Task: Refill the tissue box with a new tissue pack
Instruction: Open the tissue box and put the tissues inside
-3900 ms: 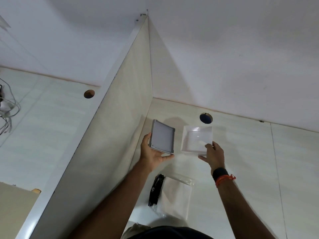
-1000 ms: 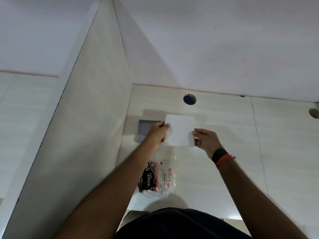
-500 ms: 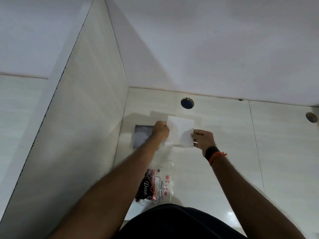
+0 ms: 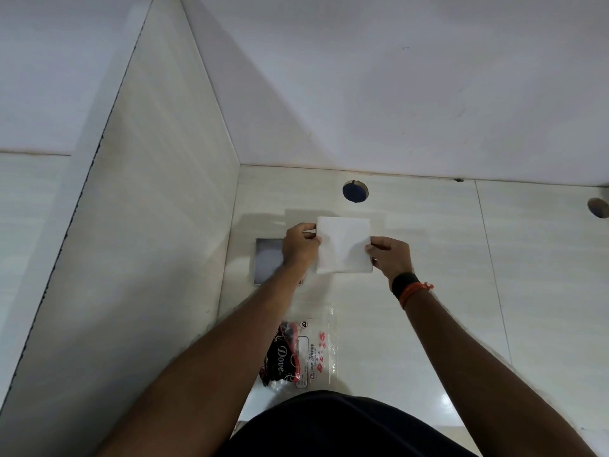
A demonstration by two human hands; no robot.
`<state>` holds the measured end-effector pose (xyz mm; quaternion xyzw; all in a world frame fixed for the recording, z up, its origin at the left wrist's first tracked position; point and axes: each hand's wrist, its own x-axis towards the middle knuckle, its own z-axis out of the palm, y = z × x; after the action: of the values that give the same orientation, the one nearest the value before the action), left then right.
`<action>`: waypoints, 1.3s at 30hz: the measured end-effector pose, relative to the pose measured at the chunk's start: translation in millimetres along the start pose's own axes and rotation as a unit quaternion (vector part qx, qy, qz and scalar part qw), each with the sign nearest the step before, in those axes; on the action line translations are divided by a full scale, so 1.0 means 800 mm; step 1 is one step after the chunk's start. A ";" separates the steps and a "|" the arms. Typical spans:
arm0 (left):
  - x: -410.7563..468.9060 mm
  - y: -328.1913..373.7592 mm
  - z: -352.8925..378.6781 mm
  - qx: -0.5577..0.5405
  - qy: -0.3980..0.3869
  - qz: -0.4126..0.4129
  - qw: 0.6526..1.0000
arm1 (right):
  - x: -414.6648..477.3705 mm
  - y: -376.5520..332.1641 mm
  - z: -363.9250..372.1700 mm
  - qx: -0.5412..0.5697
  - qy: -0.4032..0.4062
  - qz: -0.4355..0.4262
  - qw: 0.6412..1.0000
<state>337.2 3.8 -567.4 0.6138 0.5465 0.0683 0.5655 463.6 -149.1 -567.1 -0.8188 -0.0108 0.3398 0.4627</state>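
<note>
A white square stack of tissues [image 4: 343, 245] sits on the desk where the open white box stood earlier; the box itself is hidden beneath it. My left hand [image 4: 299, 245] pinches the stack's left edge and my right hand [image 4: 390, 255] grips its right edge. The grey box lid [image 4: 267, 258] lies flat on the desk to the left, partly covered by my left wrist. The opened clear plastic tissue wrapper [image 4: 301, 349], with black and red print, lies flat near the desk's front edge.
A tall pale divider panel [image 4: 158, 225] closes off the left side. The white back wall [image 4: 395, 94] rises behind the desk [image 4: 461, 275]. Two round cable holes [image 4: 355, 191] [image 4: 597, 207] are cut in the desk near the back.
The grey lid went from my left hand down onto the desk at the left. A white tissue stack now covers the open box, and both hands have settled on its side edges.
</note>
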 end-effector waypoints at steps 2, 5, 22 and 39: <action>0.000 -0.002 -0.001 -0.002 0.003 -0.001 1.000 | 0.004 0.002 0.000 -0.026 0.001 -0.009 1.000; -0.001 -0.005 -0.002 -0.006 0.006 -0.007 1.000 | 0.003 0.000 0.002 -0.061 0.006 -0.018 0.998; -0.029 0.032 -0.005 0.459 -0.153 0.320 0.815 | 0.000 -0.059 -0.024 -0.503 -0.185 -0.250 0.806; -0.019 -0.012 0.009 0.564 -0.066 0.383 0.729 | 0.002 -0.042 -0.006 -0.556 -0.160 -0.256 0.775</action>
<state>330.2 -14.3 -569.0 0.9800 0.1646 -0.0823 0.0756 477.5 -133.3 -540.7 -0.8342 -0.4810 0.2695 -0.0112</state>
